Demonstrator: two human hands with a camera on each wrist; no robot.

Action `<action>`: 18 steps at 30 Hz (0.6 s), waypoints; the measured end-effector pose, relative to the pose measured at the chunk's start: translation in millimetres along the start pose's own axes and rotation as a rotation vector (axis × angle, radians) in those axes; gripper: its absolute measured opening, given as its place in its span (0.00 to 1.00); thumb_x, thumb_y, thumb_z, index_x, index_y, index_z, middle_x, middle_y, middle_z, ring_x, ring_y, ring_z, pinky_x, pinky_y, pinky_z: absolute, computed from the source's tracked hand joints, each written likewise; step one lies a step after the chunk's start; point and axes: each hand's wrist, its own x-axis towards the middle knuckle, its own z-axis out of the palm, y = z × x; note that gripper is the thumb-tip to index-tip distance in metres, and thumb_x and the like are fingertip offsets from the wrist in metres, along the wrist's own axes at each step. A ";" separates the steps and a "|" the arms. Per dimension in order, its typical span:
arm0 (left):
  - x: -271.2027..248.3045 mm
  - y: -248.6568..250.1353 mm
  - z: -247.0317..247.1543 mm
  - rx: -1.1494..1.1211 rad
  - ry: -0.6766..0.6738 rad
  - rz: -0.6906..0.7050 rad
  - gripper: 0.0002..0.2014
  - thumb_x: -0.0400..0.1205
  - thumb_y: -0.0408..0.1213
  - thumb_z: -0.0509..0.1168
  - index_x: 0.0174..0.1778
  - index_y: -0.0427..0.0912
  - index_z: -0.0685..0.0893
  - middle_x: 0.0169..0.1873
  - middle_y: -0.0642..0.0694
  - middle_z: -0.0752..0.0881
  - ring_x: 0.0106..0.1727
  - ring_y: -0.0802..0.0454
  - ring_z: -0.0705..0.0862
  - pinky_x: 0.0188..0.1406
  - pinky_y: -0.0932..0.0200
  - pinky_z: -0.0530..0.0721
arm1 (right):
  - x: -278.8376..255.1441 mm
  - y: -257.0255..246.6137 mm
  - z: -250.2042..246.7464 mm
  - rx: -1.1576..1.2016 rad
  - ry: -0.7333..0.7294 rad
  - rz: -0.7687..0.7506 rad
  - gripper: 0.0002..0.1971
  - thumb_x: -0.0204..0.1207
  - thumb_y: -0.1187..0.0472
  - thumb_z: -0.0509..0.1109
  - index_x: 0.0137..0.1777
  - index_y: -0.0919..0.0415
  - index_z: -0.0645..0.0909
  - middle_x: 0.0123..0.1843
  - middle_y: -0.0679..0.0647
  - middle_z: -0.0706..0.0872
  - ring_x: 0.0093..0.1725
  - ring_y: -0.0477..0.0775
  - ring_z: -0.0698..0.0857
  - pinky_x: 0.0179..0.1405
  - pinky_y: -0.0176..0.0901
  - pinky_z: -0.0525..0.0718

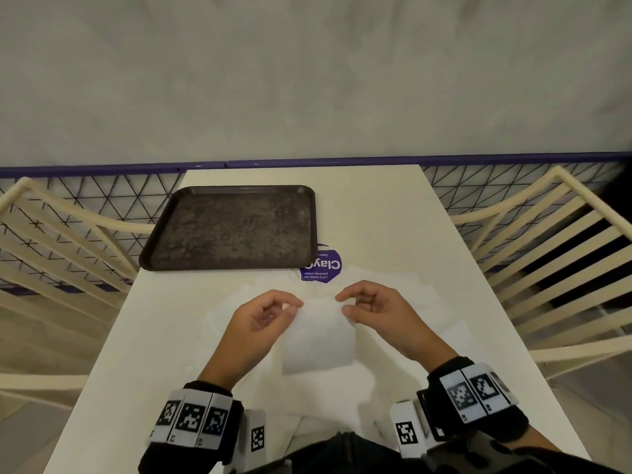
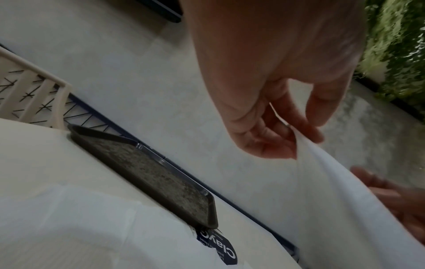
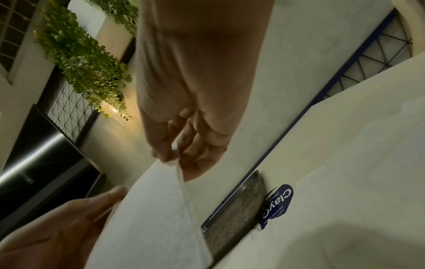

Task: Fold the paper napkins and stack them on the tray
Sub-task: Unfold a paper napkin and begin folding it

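Note:
A white paper napkin (image 1: 319,333) hangs above the table, held up by its two top corners. My left hand (image 1: 273,311) pinches the left corner between thumb and forefinger, and my right hand (image 1: 362,302) pinches the right corner. The left wrist view shows the napkin (image 2: 345,200) draping down from my left hand (image 2: 292,131); the right wrist view shows the napkin (image 3: 156,218) pinched by my right hand (image 3: 177,154). More white napkins (image 1: 239,302) lie spread flat on the table under my hands. A dark brown tray (image 1: 232,230) sits bare at the far left of the table.
A round blue sticker (image 1: 325,266) on the white table (image 1: 393,227) lies partly under the tray's near right corner. Cream slatted chairs (image 1: 547,251) stand on both sides. A railing with a blue top bar (image 1: 342,162) runs behind the table's far edge.

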 end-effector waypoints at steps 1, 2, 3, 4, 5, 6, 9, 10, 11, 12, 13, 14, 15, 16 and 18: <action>-0.9 0.3 1.2 0.011 0.006 0.016 0.06 0.78 0.35 0.68 0.44 0.52 0.86 0.39 0.49 0.86 0.39 0.58 0.81 0.42 0.70 0.80 | -1.0 0.7 1.4 -0.006 0.001 -0.009 0.10 0.75 0.72 0.70 0.47 0.55 0.85 0.39 0.54 0.81 0.35 0.47 0.77 0.42 0.31 0.78; -1.0 -0.5 2.3 0.039 0.003 0.025 0.07 0.77 0.37 0.69 0.47 0.54 0.84 0.39 0.50 0.86 0.40 0.57 0.82 0.44 0.67 0.80 | -2.1 0.8 3.1 -0.018 -0.004 -0.015 0.11 0.75 0.72 0.70 0.48 0.54 0.84 0.42 0.55 0.83 0.36 0.48 0.78 0.43 0.31 0.79; -1.1 -0.7 3.8 0.083 -0.009 0.029 0.09 0.77 0.37 0.70 0.49 0.55 0.83 0.40 0.53 0.87 0.42 0.59 0.82 0.44 0.67 0.80 | -3.2 0.8 4.8 -0.042 -0.009 -0.026 0.12 0.75 0.72 0.70 0.48 0.53 0.84 0.42 0.52 0.85 0.38 0.47 0.79 0.45 0.32 0.79; -0.9 -0.9 4.9 0.151 -0.021 0.033 0.10 0.77 0.37 0.70 0.49 0.57 0.83 0.41 0.56 0.87 0.44 0.61 0.83 0.44 0.70 0.79 | -4.6 0.7 6.2 -0.073 -0.011 -0.041 0.12 0.74 0.72 0.70 0.48 0.53 0.84 0.42 0.46 0.86 0.39 0.46 0.81 0.46 0.32 0.79; -1.3 -0.7 6.1 0.231 -0.032 0.052 0.09 0.77 0.37 0.69 0.47 0.58 0.83 0.41 0.61 0.87 0.45 0.64 0.82 0.42 0.74 0.78 | -5.9 0.9 7.4 -0.114 -0.009 -0.055 0.12 0.74 0.72 0.71 0.48 0.52 0.84 0.42 0.41 0.87 0.41 0.44 0.82 0.48 0.32 0.80; -2.2 -0.9 7.4 0.313 -0.041 0.086 0.08 0.77 0.37 0.69 0.44 0.59 0.83 0.41 0.63 0.86 0.46 0.67 0.82 0.41 0.76 0.77 | -7.7 0.0 8.5 -0.162 -0.006 -0.066 0.13 0.74 0.71 0.71 0.47 0.50 0.84 0.43 0.38 0.88 0.43 0.42 0.83 0.50 0.32 0.80; -6.3 -0.4 12.4 0.450 -0.042 0.174 0.02 0.77 0.43 0.69 0.40 0.56 0.84 0.38 0.66 0.85 0.49 0.68 0.80 0.42 0.79 0.76 | -13.2 -4.2 11.7 -0.362 -0.024 -0.110 0.12 0.74 0.65 0.73 0.47 0.44 0.84 0.45 0.33 0.86 0.48 0.36 0.83 0.54 0.26 0.77; -7.5 -0.1 14.2 0.481 -0.041 0.200 0.04 0.77 0.47 0.67 0.41 0.54 0.85 0.39 0.66 0.84 0.50 0.67 0.80 0.43 0.80 0.75 | -14.2 -5.7 14.5 -0.439 -0.034 -0.133 0.10 0.73 0.61 0.74 0.48 0.43 0.84 0.46 0.33 0.86 0.51 0.36 0.83 0.54 0.24 0.76; -8.6 -1.2 16.2 0.504 -0.047 0.227 0.09 0.76 0.50 0.64 0.42 0.52 0.86 0.39 0.64 0.85 0.50 0.66 0.80 0.43 0.80 0.74 | -14.9 -7.0 17.7 -0.505 -0.036 -0.152 0.08 0.72 0.58 0.75 0.49 0.45 0.85 0.47 0.34 0.86 0.53 0.35 0.82 0.53 0.23 0.75; -9.7 -1.4 18.1 0.522 -0.051 0.244 0.13 0.75 0.53 0.62 0.42 0.50 0.87 0.39 0.63 0.85 0.49 0.66 0.80 0.43 0.81 0.73 | -15.1 -8.2 20.7 -0.550 -0.029 -0.160 0.07 0.72 0.55 0.75 0.49 0.47 0.86 0.46 0.34 0.85 0.52 0.35 0.82 0.52 0.23 0.75; -10.7 -1.2 19.4 0.544 -0.049 0.264 0.17 0.75 0.56 0.60 0.43 0.49 0.88 0.38 0.63 0.85 0.48 0.67 0.80 0.42 0.81 0.73 | -15.2 -9.4 23.1 -0.581 -0.015 -0.164 0.07 0.72 0.53 0.75 0.49 0.50 0.87 0.45 0.36 0.86 0.50 0.34 0.82 0.49 0.22 0.74; -11.6 -1.4 20.4 0.570 -0.045 0.287 0.19 0.75 0.57 0.58 0.42 0.49 0.88 0.38 0.62 0.85 0.45 0.68 0.80 0.41 0.80 0.73 | -15.3 -10.5 24.3 -0.609 0.000 -0.172 0.07 0.72 0.52 0.74 0.49 0.51 0.87 0.44 0.37 0.87 0.47 0.33 0.82 0.48 0.21 0.73; -12.8 -2.3 21.3 0.602 -0.037 0.303 0.19 0.75 0.56 0.57 0.42 0.49 0.88 0.37 0.62 0.86 0.43 0.68 0.80 0.40 0.78 0.73 | -15.7 -11.1 24.8 -0.637 0.011 -0.185 0.07 0.73 0.52 0.74 0.48 0.52 0.88 0.44 0.40 0.89 0.45 0.33 0.82 0.47 0.21 0.73; -13.9 -2.9 22.0 0.637 -0.029 0.314 0.18 0.75 0.56 0.57 0.41 0.49 0.88 0.37 0.60 0.87 0.41 0.66 0.80 0.40 0.76 0.73 | -16.4 -11.7 24.5 -0.665 0.013 -0.203 0.07 0.73 0.51 0.73 0.47 0.52 0.88 0.44 0.42 0.90 0.44 0.34 0.82 0.48 0.22 0.73; -16.3 -1.5 24.8 0.705 -0.020 0.325 0.17 0.76 0.55 0.57 0.39 0.50 0.88 0.36 0.57 0.89 0.36 0.63 0.82 0.39 0.69 0.72 | -18.8 -11.8 22.0 -0.716 0.009 -0.220 0.07 0.75 0.52 0.72 0.46 0.51 0.88 0.44 0.44 0.91 0.44 0.39 0.83 0.53 0.31 0.73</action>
